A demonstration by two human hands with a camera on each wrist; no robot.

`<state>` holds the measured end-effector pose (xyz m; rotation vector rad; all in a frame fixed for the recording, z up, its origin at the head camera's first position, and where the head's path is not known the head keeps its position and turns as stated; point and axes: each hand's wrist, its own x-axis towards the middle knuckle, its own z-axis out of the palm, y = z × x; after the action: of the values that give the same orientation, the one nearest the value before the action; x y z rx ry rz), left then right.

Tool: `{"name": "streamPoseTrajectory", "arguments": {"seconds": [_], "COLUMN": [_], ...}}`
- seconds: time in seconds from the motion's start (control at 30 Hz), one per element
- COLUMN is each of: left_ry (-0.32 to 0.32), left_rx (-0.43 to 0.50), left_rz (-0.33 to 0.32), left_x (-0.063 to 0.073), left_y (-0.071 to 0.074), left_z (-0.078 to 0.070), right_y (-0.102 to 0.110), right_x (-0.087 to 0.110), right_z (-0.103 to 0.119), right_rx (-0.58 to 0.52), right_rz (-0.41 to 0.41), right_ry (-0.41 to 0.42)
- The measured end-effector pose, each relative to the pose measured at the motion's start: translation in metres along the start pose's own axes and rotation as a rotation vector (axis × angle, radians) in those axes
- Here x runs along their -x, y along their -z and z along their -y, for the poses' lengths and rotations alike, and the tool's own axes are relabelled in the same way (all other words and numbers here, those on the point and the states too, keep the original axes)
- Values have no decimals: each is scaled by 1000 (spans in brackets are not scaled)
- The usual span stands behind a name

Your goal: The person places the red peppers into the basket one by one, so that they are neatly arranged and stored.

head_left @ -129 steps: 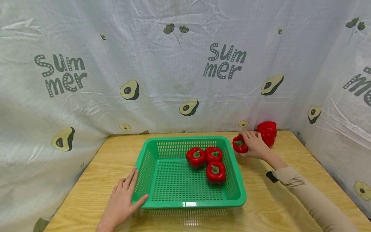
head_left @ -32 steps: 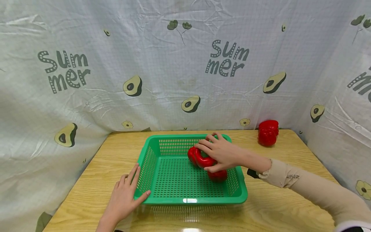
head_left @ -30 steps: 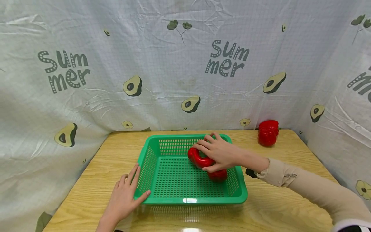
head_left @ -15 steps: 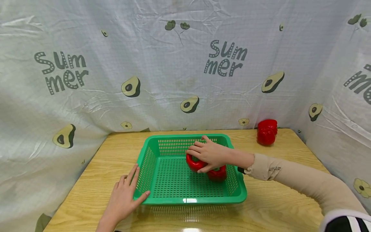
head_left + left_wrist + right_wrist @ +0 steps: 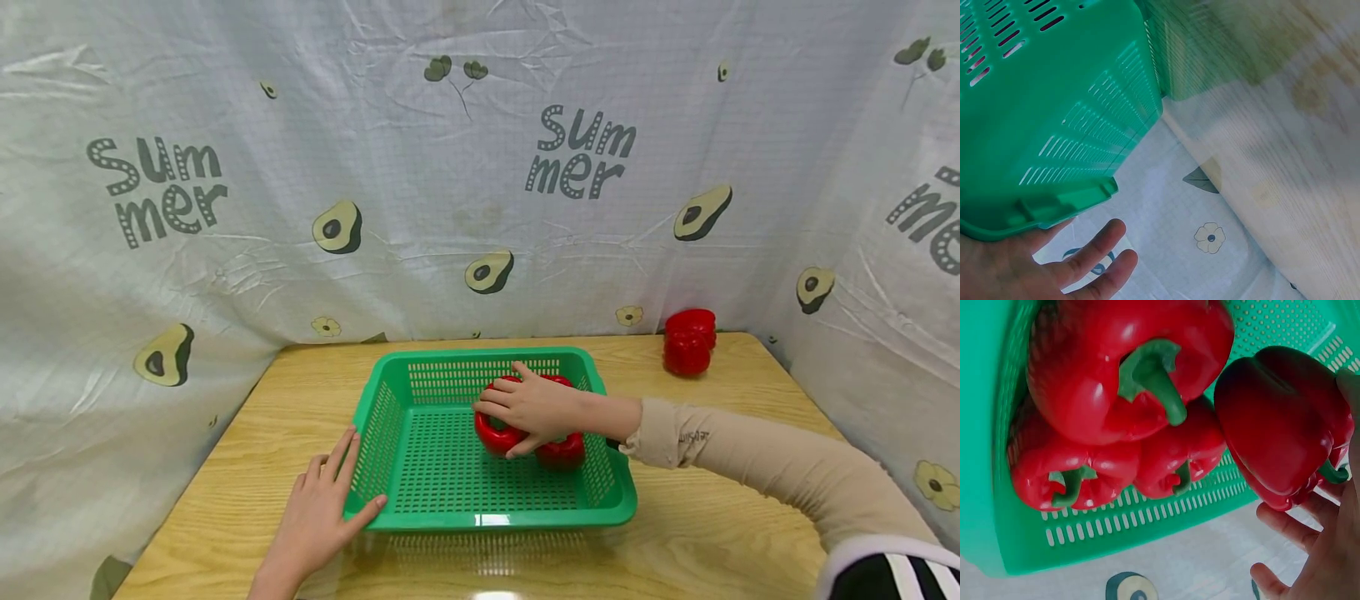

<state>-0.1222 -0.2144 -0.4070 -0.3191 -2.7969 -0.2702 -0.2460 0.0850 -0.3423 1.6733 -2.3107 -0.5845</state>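
Observation:
My right hand [image 5: 536,408] grips a red bell pepper [image 5: 491,440] low inside the green plastic basket [image 5: 487,523], its back covering part of the pepper. In the right wrist view the held bell pepper [image 5: 1282,425] lies tilted, its green stem toward the palm. Three more red bell peppers stand beside it: a near one [image 5: 1091,394] and two behind, one at the left [image 5: 1100,465] and one in the middle [image 5: 1175,465]. My left hand [image 5: 318,508] rests against the basket's left rim, fingers extended and thumb on the front corner.
Two red bell peppers [image 5: 687,343] stand close together at the table's back right corner. The wooden table [image 5: 225,467] meets a printed white cloth [image 5: 405,125] at the back and sides. The basket has slatted walls on all sides.
From the table right of the basket, my right hand has carried the bell pepper left into the basket, lately shifting further left and slightly lower. My left hand has kept its place at the rim.

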Motion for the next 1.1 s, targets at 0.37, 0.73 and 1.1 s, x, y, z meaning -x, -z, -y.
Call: {"name": "streamPoseTrajectory", "arguments": {"seconds": [0.37, 0.73, 1.1], "left_ry": [2, -1, -2], "left_rx": [-6, -11, -20], "left_rz": [2, -11, -10], "left_x": [1, 1, 1], "left_y": [0, -1, -2], "left_z": [0, 0, 0], "right_y": [-5, -10, -11], "right_x": [1, -1, -7], "right_z": [10, 14, 17], "right_rx": [45, 91, 124], "right_rz": [70, 88, 82], "right_ry": [29, 95, 151]}}
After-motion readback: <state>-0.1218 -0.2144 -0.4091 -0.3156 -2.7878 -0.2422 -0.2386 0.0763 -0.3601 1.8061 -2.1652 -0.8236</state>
